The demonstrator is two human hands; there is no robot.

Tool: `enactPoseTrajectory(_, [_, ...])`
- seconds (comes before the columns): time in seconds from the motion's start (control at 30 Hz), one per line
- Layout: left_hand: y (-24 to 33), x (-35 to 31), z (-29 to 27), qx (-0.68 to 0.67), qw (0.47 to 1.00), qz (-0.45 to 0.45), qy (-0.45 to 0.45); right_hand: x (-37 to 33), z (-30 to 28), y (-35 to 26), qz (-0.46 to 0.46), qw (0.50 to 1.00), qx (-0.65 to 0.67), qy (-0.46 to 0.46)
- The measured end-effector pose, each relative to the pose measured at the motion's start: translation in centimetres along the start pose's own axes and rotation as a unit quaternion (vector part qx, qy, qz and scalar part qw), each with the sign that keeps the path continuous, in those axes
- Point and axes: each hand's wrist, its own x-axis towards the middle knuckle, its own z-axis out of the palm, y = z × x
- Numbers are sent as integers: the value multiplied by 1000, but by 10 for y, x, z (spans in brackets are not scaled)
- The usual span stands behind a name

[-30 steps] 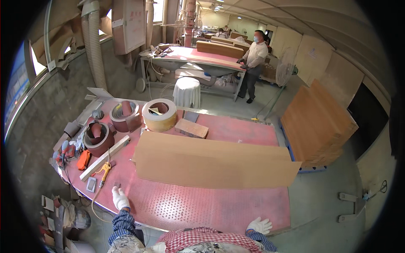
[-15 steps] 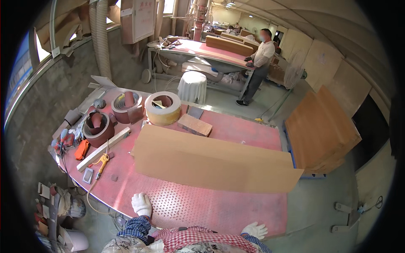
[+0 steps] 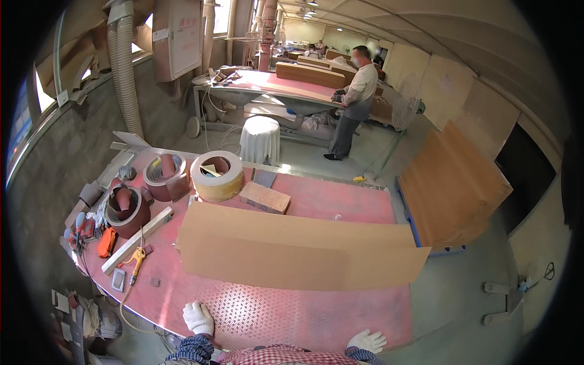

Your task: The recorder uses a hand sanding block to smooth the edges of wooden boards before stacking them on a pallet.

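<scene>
Two gloved hands | left hand (image 3: 198,317) now flat, fingers together, on workbench (image 3: 340,316) near edge | right hand (image 3: 367,340) spread at near edge | wooden panel (image 3: 292,249) unmoved mid-bench, untouched.

Single head-worn fisheye view, looking down and forward, red worktable (image 3: 316,316) close below, workshop beyond

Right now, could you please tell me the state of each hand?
Left hand: gloved, open, flat on the table's near edge, holding nothing.
Right hand: gloved, open at the edge, holding nothing.
</scene>
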Motion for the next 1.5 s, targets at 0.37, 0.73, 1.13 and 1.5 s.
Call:
enactPoseTrajectory(0.37, [2, 4, -2, -6, 1000, -7, -15, 11, 19, 3, -3, 1000, -3, 16])
enactPoseTrajectory(0.73, [-3, -2, 6, -21, 999, 22, 28, 14, 23, 11, 5, 1000, 7, -3])
enactPoseTrajectory(1.13, [1, 6, 5, -32, 998, 50, 28, 15, 22, 4, 1, 1000, -20, 23])
enactPoseTrajectory(1.5, [1, 1, 5, 4, 1000, 0, -1, 17, 22, 13, -8, 1000, 7, 3])
